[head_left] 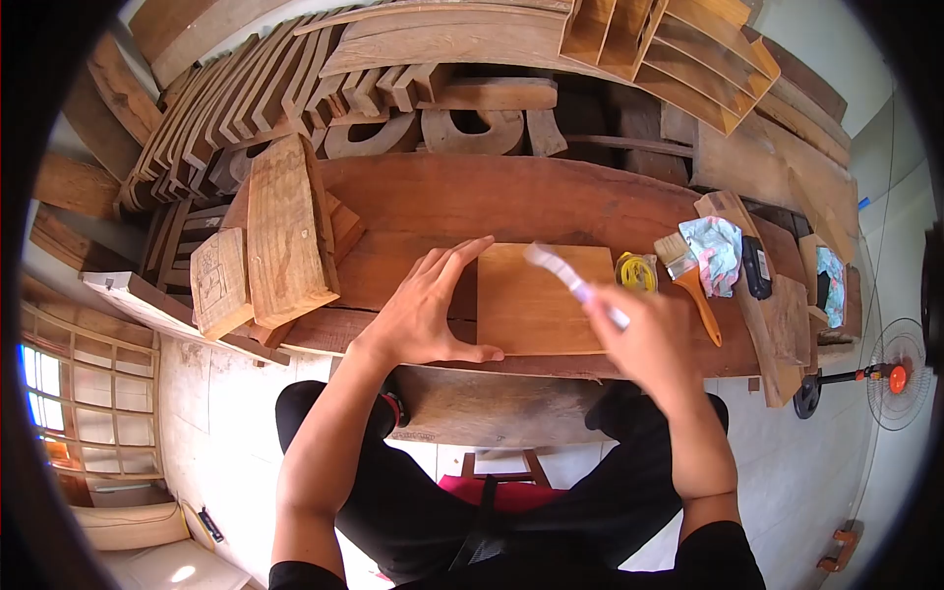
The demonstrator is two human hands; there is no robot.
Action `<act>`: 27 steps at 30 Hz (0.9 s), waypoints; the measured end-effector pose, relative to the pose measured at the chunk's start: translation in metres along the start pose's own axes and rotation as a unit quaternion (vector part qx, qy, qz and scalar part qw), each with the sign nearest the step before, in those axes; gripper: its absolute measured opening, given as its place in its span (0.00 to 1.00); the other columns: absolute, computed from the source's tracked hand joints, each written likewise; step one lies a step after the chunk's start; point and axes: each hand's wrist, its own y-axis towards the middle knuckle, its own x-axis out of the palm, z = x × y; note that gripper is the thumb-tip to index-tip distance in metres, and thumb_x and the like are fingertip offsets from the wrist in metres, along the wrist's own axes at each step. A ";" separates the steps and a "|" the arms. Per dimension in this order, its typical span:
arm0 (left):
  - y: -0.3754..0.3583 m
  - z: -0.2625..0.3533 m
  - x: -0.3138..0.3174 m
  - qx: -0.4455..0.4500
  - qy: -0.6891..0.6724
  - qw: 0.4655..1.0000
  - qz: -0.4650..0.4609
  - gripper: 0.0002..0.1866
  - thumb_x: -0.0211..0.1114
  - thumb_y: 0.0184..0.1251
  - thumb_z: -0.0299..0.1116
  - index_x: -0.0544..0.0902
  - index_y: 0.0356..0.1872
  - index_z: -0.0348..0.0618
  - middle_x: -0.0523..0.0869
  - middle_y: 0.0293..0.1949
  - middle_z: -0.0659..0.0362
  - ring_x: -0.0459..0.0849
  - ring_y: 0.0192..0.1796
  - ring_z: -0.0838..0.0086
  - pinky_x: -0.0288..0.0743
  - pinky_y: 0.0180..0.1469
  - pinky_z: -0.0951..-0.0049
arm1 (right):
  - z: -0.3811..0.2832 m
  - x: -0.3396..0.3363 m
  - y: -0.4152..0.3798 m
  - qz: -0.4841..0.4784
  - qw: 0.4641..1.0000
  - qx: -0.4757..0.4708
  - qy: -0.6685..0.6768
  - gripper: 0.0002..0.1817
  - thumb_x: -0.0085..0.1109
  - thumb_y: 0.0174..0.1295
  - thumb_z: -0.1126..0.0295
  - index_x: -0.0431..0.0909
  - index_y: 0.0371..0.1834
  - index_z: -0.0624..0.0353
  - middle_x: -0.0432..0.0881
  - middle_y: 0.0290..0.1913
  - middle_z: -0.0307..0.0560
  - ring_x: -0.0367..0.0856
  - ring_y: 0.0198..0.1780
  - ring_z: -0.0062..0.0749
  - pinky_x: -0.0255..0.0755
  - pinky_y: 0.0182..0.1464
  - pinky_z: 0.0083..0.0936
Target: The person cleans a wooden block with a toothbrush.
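A flat, smooth, light-brown wooden board (526, 315) lies on the reddish-brown plank bench. My left hand (418, 305) rests at its left side with fingers spread, the fingertips near the far left corner and the thumb by the near left corner. Over the board's right part, my right hand (644, 339) is closed around a slim white-and-purple toothbrush-like tool (565, 270). Its head points up and left above the board and is smeared by motion. Just right of the board sit a yellow tape measure (636, 272) and a paintbrush (695, 285) with an orange handle.
A crumpled patterned cloth (712, 254) and a black-handled object (756, 267) lie on the right. Wooden blocks (285, 236) stand at the bench's left end. Stacked curved wood pieces (226, 108) and a slatted wooden organizer (688, 59) are behind. A fan (897, 376) stands far right.
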 end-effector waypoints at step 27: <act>-0.002 0.000 0.002 0.000 0.007 1.000 0.002 0.69 0.91 0.47 0.62 0.62 0.88 0.42 0.74 0.82 0.42 0.74 0.79 0.42 0.68 0.84 0.46 | -0.002 0.004 -0.001 -0.017 0.999 0.039 0.022 0.09 0.75 0.73 0.65 0.95 0.51 0.55 0.94 0.34 0.51 0.93 0.31 0.47 0.83 0.33 0.38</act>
